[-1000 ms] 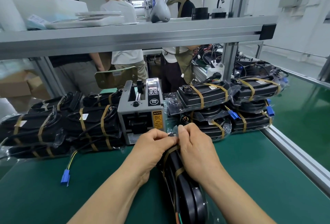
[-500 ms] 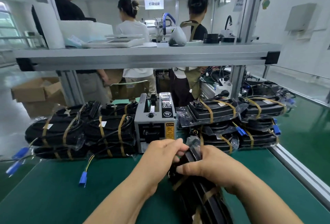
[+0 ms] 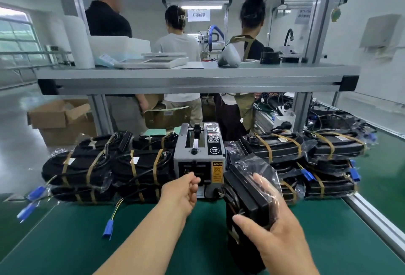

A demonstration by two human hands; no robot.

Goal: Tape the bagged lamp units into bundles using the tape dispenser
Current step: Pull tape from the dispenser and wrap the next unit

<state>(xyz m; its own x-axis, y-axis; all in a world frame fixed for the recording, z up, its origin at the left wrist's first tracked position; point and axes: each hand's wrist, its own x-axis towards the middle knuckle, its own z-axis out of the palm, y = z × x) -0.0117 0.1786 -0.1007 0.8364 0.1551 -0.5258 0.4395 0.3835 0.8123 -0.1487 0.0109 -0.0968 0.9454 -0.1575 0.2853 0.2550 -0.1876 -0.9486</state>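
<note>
Head view: your right hand (image 3: 276, 233) grips black bagged lamp unit (image 3: 245, 189); left hand (image 3: 182, 193) curled at grey tape dispenser (image 3: 198, 156), hold unclear; taped bundles (image 3: 142, 165) flank it.

The tape dispenser (image 3: 199, 160) stood at the middle of the tabletop's (image 3: 65, 242) far side. Taped bundles (image 3: 105, 169) lay stacked just to its left, and more bundles (image 3: 306, 160) lay stacked just to its right. Before the dispenser, the left hand (image 3: 182, 191) was at its front face. Right of that, before the right-side pile, the right hand (image 3: 269, 231) held a bagged lamp unit (image 3: 247, 198). A shelf (image 3: 197, 77) ran above the dispenser and piles. Behind it stood three people, and cardboard boxes (image 3: 59, 117) sat on the floor at far left.
</note>
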